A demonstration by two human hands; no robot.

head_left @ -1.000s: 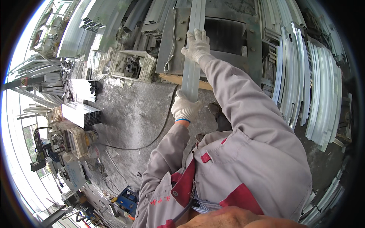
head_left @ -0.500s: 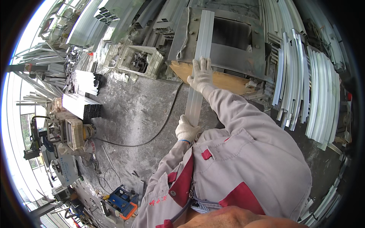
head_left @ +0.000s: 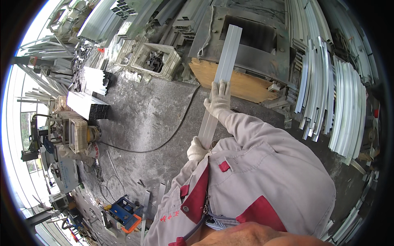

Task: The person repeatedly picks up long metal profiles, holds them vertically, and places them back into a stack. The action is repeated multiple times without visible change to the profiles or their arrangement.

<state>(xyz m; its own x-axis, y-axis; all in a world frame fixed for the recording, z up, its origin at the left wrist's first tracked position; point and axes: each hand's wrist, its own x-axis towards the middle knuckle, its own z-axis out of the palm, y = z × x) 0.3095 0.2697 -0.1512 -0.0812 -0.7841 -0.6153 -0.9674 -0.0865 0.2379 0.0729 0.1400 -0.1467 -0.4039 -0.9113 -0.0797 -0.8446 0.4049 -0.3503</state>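
Note:
A long, flat silver aluminium profile (head_left: 226, 55) with lengthwise grooves slants away from my body, its far end over the dark opening of a grey metal machine table (head_left: 254, 61). My left hand (head_left: 197, 150), in a whitish knitted glove, is closed round the profile's near end beside my jacket. Partway along it, my right hand (head_left: 218, 102), gloved alike, lies palm down on the upper face. Its fingers are stretched out along the profile, and the thumb is apart at the left edge. My fingers' undersides are hidden.
Beyond my hands, a wooden board (head_left: 205, 76) fronts the machine table. A white plastic crate (head_left: 170, 67) of dark offcuts stands left of it. Long profiles (head_left: 349, 106) lie stacked on the right. A black cable (head_left: 176, 133) crosses the floor; a blue-and-orange tool (head_left: 125, 215) is lower left.
The profile has drawn back toward my body, and its far end has swung right. My right hand has come nearer with it. My left hand has shifted slightly left.

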